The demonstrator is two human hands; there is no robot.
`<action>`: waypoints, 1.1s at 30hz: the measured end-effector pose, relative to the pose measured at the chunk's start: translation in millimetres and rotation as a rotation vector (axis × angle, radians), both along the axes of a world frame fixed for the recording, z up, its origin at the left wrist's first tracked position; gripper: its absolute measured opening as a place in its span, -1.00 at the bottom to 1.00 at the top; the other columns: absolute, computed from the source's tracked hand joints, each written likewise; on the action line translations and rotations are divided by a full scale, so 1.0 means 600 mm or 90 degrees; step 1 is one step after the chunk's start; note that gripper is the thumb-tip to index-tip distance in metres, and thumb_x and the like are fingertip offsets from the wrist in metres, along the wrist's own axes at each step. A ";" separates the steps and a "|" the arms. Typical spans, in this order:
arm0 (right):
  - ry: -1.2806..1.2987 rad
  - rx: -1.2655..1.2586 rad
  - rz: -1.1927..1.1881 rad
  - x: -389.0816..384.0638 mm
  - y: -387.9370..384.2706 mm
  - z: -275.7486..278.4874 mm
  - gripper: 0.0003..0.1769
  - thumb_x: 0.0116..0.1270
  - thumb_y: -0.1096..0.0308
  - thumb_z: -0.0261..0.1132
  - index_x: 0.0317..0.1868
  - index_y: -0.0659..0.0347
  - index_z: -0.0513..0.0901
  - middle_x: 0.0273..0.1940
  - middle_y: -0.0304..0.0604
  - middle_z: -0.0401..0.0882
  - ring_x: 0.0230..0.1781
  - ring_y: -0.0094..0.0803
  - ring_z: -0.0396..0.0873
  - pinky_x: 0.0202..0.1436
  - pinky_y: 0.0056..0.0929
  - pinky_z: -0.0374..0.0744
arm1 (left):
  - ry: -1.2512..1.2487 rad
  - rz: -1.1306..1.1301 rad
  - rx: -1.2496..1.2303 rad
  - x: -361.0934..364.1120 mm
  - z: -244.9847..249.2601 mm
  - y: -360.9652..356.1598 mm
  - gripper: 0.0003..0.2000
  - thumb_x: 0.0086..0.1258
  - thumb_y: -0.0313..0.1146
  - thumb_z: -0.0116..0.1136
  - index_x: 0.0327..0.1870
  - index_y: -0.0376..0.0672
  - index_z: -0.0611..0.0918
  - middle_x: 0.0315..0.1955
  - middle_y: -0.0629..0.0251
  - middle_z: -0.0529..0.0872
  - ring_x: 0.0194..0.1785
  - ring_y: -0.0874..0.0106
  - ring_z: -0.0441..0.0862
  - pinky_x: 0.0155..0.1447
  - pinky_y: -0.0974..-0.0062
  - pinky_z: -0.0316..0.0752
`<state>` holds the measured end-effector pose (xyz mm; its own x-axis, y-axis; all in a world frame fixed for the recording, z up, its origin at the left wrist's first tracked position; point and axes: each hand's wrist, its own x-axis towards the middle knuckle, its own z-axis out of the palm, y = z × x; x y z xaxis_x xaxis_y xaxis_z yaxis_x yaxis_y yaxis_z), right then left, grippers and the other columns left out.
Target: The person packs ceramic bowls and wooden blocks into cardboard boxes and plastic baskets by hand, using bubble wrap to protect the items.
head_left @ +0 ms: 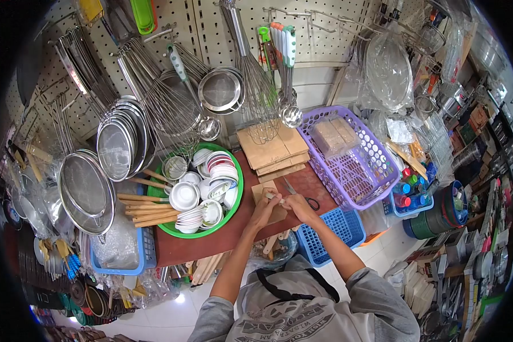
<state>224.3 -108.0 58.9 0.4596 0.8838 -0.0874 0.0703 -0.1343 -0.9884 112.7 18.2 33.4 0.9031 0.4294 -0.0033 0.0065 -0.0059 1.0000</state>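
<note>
Close together over the red-brown counter, my left hand and my right hand both have their fingers pinched. A small pale thing shows between the fingertips, too small to name. Beneath the hands lies a piece of brown cardboard. Scissors rest on the counter just beyond my right hand, partly hidden by it. Behind the hands sits a stack of flat brown cardboard pieces.
A green basin of small white bowls and wooden-handled tools stands left. To the right are a purple basket with a wrapped package and a lower blue basket. Whisks and strainers hang from the pegboard.
</note>
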 end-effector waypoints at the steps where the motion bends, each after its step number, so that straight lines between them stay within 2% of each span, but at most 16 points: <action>1: 0.016 0.041 0.011 0.000 0.000 -0.002 -0.58 0.38 0.13 0.07 -0.58 0.21 0.29 -0.54 -0.37 0.25 -0.51 -0.58 0.15 -0.40 -0.47 0.15 | -0.002 -0.008 -0.007 -0.001 -0.002 0.006 -0.58 0.60 0.04 -0.14 0.10 -0.18 0.41 -0.23 0.28 0.62 -0.11 0.48 0.51 0.11 0.49 0.37; 2: 0.024 0.060 0.019 0.000 -0.001 -0.004 -0.58 0.37 0.14 0.07 -0.58 0.21 0.28 -0.54 -0.37 0.24 -0.51 -0.58 0.15 -0.40 -0.47 0.15 | -0.004 -0.016 -0.015 -0.003 -0.005 0.012 -0.58 0.61 0.04 -0.15 0.10 -0.18 0.41 -0.24 0.28 0.63 -0.10 0.48 0.51 0.13 0.50 0.37; 5: 0.026 0.100 0.040 -0.010 0.003 0.029 -0.61 0.37 0.16 0.05 -0.57 0.19 0.27 -0.54 -0.39 0.23 -0.50 -0.58 0.16 -0.39 -0.47 0.16 | -0.029 -0.053 -0.210 -0.003 -0.008 0.024 -0.55 0.59 0.08 -0.15 0.16 -0.11 0.48 -0.11 0.35 0.57 0.09 0.47 0.46 0.32 0.48 0.24; 8: -0.005 0.052 0.048 -0.007 0.004 0.028 -0.61 0.43 0.14 0.03 -0.54 0.15 0.29 -0.53 -0.42 0.25 -0.47 -0.59 0.19 -0.36 -0.48 0.20 | -0.020 0.019 -0.176 0.000 -0.024 0.019 -0.54 0.57 0.07 -0.11 0.22 -0.11 0.47 -0.02 0.32 0.54 0.16 0.45 0.42 0.37 0.45 0.18; 10: -0.014 -0.044 0.038 0.001 0.004 0.008 -0.61 0.46 0.14 0.03 -0.52 0.15 0.34 -0.50 -0.40 0.29 -0.45 -0.60 0.23 -0.34 -0.51 0.23 | 0.022 0.041 -0.046 -0.012 0.029 -0.004 -0.54 0.55 0.06 -0.08 0.23 -0.11 0.46 0.04 0.32 0.51 0.20 0.44 0.40 0.40 0.44 0.16; 11: -0.003 -0.025 0.049 0.005 0.006 0.001 -0.61 0.48 0.14 0.03 -0.51 0.16 0.35 -0.50 -0.40 0.30 -0.44 -0.61 0.23 -0.33 -0.53 0.23 | 0.043 0.052 0.019 -0.016 0.048 -0.012 -0.54 0.55 0.05 -0.07 0.24 -0.11 0.46 0.07 0.32 0.50 0.21 0.43 0.39 0.41 0.44 0.15; 14: 0.018 0.038 0.078 0.008 0.008 -0.007 -0.58 0.52 0.13 0.04 -0.50 0.17 0.37 -0.50 -0.41 0.32 -0.44 -0.64 0.23 -0.34 -0.55 0.23 | 0.016 0.090 0.024 0.004 -0.020 0.003 -0.52 0.55 0.08 -0.09 0.24 -0.13 0.42 -0.02 0.26 0.56 0.04 0.39 0.50 0.28 0.41 0.30; 16: 0.004 0.091 0.096 0.006 0.009 0.007 -0.57 0.53 0.13 0.06 -0.51 0.17 0.37 -0.52 -0.42 0.30 -0.45 -0.64 0.23 -0.36 -0.55 0.22 | 0.003 0.066 0.006 0.004 -0.019 0.013 -0.54 0.55 0.06 -0.09 0.21 -0.13 0.45 -0.04 0.27 0.57 0.03 0.39 0.50 0.27 0.41 0.31; 19: 0.027 0.049 0.110 0.011 0.005 0.030 -0.70 0.41 0.29 0.02 -0.49 0.22 0.43 -0.52 -0.39 0.31 -0.48 -0.63 0.23 -0.36 -0.56 0.25 | 0.002 0.040 -0.059 0.002 -0.026 0.022 -0.57 0.56 0.04 -0.09 0.16 -0.13 0.49 -0.06 0.29 0.58 0.01 0.41 0.50 0.24 0.43 0.32; 23: -0.049 0.042 0.136 0.034 0.012 0.004 -0.70 0.41 0.29 0.03 -0.47 0.25 0.49 -0.53 -0.40 0.32 -0.48 -0.64 0.23 -0.37 -0.55 0.24 | -0.005 0.080 -0.149 0.002 -0.005 0.013 -0.57 0.56 0.03 -0.06 0.16 -0.16 0.47 -0.12 0.32 0.60 -0.01 0.46 0.49 0.21 0.46 0.33; 26: -0.049 -0.022 0.148 0.052 0.023 -0.018 -0.66 0.45 0.26 0.03 -0.44 0.26 0.54 -0.53 -0.41 0.33 -0.48 -0.64 0.23 -0.38 -0.54 0.22 | -0.012 0.119 -0.003 0.007 -0.029 0.008 -0.53 0.54 0.02 0.00 0.22 -0.17 0.42 -0.13 0.31 0.61 0.01 0.49 0.49 0.21 0.45 0.34; 29: 0.001 -0.013 0.180 0.053 0.031 -0.001 -0.62 0.49 0.22 0.00 -0.42 0.25 0.58 -0.54 -0.41 0.33 -0.48 -0.63 0.23 -0.38 -0.53 0.20 | 0.013 0.092 -0.018 -0.002 -0.003 0.004 -0.50 0.51 0.03 0.05 0.27 -0.14 0.38 -0.05 0.28 0.59 0.08 0.48 0.47 0.25 0.45 0.32; 33: 0.019 0.019 0.244 0.069 0.033 -0.006 -0.59 0.51 0.18 -0.03 -0.40 0.23 0.60 -0.54 -0.42 0.32 -0.48 -0.62 0.23 -0.37 -0.54 0.21 | 0.008 0.081 -0.203 0.003 -0.028 0.017 -0.52 0.51 0.03 0.05 0.28 -0.05 0.38 0.05 0.25 0.51 0.11 0.44 0.47 0.28 0.44 0.30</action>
<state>265.4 -88.1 55.6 0.0928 0.9934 -0.0668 0.0813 -0.0744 -0.9939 114.5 28.1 16.5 0.8418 0.5139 -0.1655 -0.0010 0.3080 0.9514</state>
